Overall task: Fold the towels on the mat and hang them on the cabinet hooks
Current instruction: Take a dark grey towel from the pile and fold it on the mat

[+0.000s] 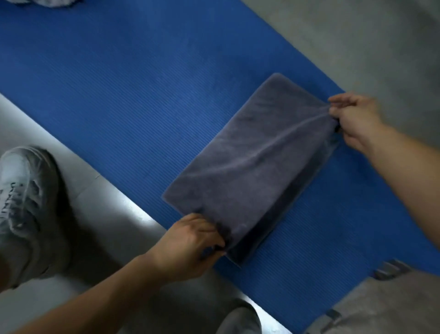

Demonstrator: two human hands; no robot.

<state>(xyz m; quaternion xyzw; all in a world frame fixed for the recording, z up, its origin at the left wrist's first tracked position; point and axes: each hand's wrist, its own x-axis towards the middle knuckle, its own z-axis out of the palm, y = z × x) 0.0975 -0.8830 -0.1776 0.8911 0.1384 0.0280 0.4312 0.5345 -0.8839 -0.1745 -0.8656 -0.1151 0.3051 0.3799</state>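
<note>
Head view: nearest the camera, grey clothing (392, 305) and a pale shoe (26, 202) are seen by the mat's near edge, i.e. the work is done bent low over the floor. Just beyond, the left hand (195, 240) is curled onto the near short end of the grey towel (250, 167), w/ fingers and thumb pinching the edge layers together. The towel lies on the blue mat (119, 95), towards its right side, folded to a long narrow strip. The side nearer the right arm is raised off the mat, w/ a dark gap under it. At the far short end the cloth is pinched by the right hand (354, 119), and a crease is drawn taut btwn the two grips. Both ends are prob. held so the layers stay aligned under tension for the next fold or a lift; which is meant can't be told. Farthest, at the top-left corner, a pale bundle (54, 2), poss. another towel, is cut off by the frame. No cabinet hooks are in view.
</note>
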